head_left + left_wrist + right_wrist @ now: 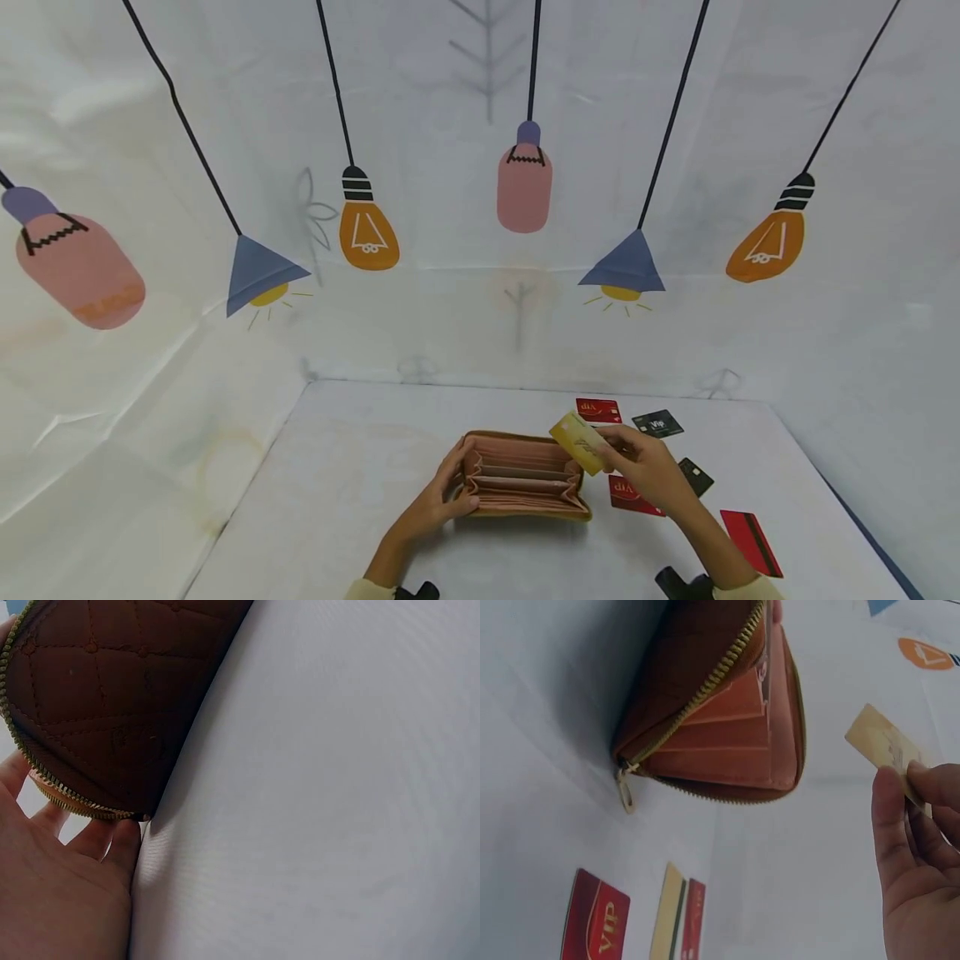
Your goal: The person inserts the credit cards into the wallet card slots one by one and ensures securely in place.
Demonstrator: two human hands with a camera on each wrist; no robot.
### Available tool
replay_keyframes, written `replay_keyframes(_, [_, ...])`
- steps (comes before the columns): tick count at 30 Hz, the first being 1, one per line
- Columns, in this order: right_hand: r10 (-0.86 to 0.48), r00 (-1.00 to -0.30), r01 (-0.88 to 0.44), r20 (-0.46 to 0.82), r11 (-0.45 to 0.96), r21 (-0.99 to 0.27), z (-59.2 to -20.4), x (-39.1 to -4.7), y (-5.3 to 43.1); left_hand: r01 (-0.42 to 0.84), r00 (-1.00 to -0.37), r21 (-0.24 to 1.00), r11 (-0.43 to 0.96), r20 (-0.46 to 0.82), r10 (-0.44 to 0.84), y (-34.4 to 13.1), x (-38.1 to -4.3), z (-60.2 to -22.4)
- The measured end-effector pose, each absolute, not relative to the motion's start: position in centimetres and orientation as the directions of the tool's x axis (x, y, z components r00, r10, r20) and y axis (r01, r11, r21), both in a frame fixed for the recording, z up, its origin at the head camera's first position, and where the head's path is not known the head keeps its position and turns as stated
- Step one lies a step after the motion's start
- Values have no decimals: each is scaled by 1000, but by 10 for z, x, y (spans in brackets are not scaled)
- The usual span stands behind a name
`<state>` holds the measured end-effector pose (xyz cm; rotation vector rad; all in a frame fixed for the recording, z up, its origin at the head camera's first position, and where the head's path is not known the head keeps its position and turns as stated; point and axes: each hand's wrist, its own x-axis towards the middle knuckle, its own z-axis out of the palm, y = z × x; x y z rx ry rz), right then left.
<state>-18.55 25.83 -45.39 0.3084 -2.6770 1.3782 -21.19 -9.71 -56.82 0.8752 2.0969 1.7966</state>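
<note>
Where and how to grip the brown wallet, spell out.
Take the wallet by its left end, from the left, across near and far walls, as the left hand does: it gapes wide open, and an end grip likely leaves the opening clear.

one wallet (525,477), at least six cards (576,440)

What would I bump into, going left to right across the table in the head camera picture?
Left hand, open wallet, yellow card, right hand, red card with a dark stripe.
</note>
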Motion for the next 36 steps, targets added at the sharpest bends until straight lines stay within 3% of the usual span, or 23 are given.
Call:
replay_keyframes(18, [-249, -887, -459, 390, 581, -672, -458, -206, 226, 215, -824, 976, 39, 161, 543, -96, -208, -565])
replay_keyframes(25, [-245, -882, -465, 403, 595, -655, -457, -213, 209, 159, -838, 986, 52, 107, 536, -97, -207, -565])
replay_keyframes(36, [-268, -879, -471, 394, 615, -633, -460, -218, 192, 174, -819, 984, 38, 123, 560, -98, -208, -563])
